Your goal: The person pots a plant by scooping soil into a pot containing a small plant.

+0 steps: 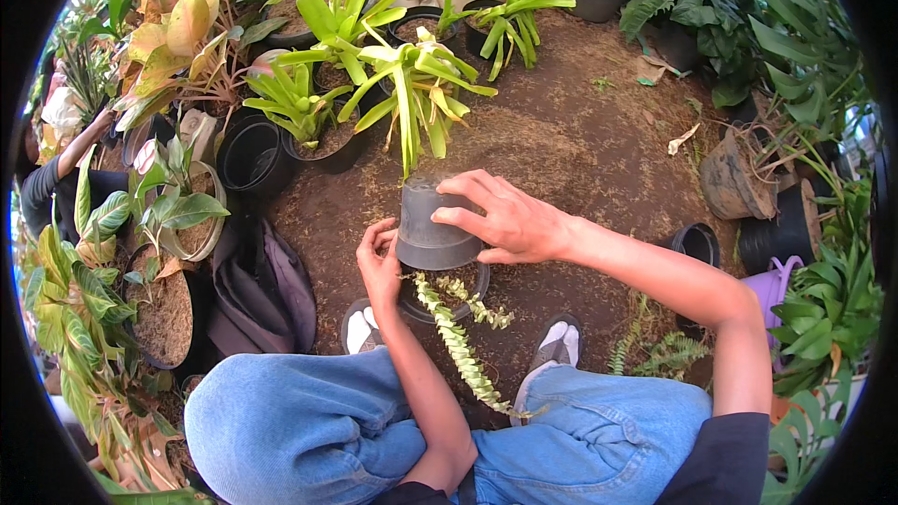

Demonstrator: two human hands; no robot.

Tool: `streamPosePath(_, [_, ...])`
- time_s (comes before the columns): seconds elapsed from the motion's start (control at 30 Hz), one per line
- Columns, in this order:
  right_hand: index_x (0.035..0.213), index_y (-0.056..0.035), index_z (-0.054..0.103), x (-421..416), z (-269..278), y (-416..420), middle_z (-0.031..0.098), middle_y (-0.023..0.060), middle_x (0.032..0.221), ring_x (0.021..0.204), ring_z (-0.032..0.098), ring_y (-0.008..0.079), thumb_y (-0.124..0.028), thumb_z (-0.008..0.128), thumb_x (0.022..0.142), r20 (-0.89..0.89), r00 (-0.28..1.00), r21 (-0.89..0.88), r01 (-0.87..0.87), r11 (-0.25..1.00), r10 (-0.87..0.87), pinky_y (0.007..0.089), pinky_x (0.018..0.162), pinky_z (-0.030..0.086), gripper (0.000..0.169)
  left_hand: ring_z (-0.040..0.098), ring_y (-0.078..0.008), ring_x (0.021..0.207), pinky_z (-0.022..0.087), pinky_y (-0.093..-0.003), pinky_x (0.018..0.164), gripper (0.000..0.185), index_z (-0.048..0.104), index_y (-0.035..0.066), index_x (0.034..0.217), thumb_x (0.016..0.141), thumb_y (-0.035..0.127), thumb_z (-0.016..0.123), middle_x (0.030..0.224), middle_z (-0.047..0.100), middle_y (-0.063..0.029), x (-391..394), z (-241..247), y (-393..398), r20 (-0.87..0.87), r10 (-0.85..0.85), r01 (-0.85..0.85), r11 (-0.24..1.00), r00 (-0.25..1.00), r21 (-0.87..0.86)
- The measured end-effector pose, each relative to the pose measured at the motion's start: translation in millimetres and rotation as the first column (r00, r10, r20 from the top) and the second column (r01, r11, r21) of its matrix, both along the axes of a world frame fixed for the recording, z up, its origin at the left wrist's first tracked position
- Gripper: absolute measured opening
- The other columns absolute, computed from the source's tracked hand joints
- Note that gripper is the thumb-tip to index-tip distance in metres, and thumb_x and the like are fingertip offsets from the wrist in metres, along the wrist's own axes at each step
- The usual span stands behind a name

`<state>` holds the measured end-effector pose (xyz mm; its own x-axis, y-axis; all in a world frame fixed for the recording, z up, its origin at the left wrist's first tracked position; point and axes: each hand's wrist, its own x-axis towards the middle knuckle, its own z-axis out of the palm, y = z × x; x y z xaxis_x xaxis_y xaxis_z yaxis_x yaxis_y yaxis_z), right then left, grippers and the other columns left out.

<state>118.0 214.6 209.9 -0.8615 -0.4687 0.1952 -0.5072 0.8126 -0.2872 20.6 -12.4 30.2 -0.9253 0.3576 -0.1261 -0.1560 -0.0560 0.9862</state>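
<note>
A dark plastic plant pot [440,224] is tipped over between my hands, its base up and away from me and its rim towards me. My left hand [380,259] holds it at the left side near the rim. My right hand [512,217] spans it from the right, fingers spread over its wall near the base. From under the rim hang trailing stems with pale green, closely stacked leaves [456,340], reaching down between my shoes. A wider black pot [481,284] stands on the ground beneath; its inside is mostly hidden.
Potted bromeliads [414,77] stand ahead on brown soil [561,147]. An empty black pot [254,154] and dark cloth [259,287] lie left. A person [66,175] works at the far left. A tilted muddy pot [733,179] and purple container [768,291] are right.
</note>
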Motion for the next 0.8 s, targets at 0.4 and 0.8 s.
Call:
streamPosePath(0.4, [0.141,-0.0116,0.032,96,-54,94,0.034,0.0233,0.135,0.125,0.046,0.0446,-0.026,0.082,0.073,0.037,0.869,-0.131,0.493,0.86,-0.493,0.0505,0.107,0.046,0.086,0.061,-0.0076,0.082,0.048,-0.0234,0.078,0.026,0.067,-0.004,0.117,0.092,0.004,0.072,0.091,0.072,-0.0051,2,8,1,-0.101,0.043,-0.055,0.991,0.994,-0.121])
streamPosePath(0.8, [0.149,-0.0089,0.013,174,-119,193,0.027,0.03,0.135,0.129,0.037,0.0532,-0.024,0.085,0.078,0.265,0.188,0.063,0.975,0.212,-0.946,0.0553,0.11,0.038,0.102,0.063,-0.0094,0.086,0.048,-0.025,0.081,0.026,0.067,-0.003,0.117,0.092,0.006,0.072,0.092,0.072,-0.0053,0,5,1,-0.119,0.011,-0.029,0.988,0.993,-0.149])
